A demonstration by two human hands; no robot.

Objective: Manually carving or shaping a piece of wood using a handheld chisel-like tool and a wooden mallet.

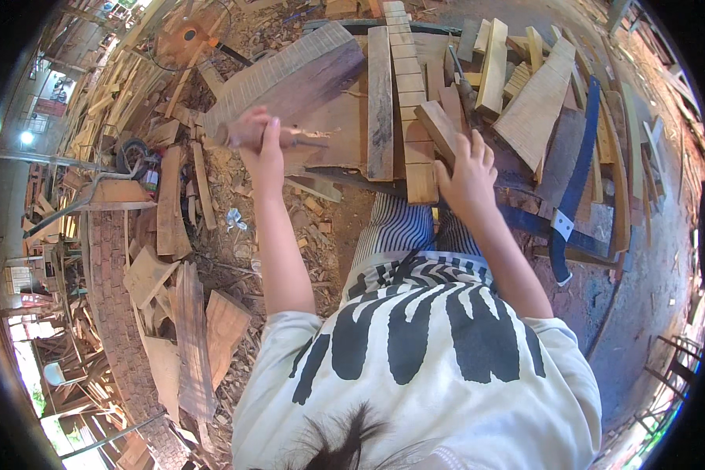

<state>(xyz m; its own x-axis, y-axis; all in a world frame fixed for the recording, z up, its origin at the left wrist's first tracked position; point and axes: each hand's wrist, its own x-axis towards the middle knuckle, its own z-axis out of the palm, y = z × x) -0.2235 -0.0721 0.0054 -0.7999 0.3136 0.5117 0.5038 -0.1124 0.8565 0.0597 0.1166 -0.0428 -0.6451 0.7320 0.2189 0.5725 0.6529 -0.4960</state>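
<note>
My left hand (263, 149) is closed around a wooden-handled tool with a thin dark shaft (309, 144); motion blurs it, so its exact kind is unclear. It is raised left of the workbench pieces, over a thick plank (309, 86). My right hand (470, 176) is closed on the near end of a short wooden block (437, 125), thumb on its left side. The block lies tilted across a long wooden strip (411, 82) marked with cross lines. Just beyond my right fingers rests a hand tool (465, 90) with a thin metal shaft.
A dark board (380, 102) lies left of the strip. Several offcuts (536, 102) pile up at the right, beside a long curved dark blade-like piece (587, 149). Wood scraps and shavings cover the floor at left, near a wheelbarrow (121, 192).
</note>
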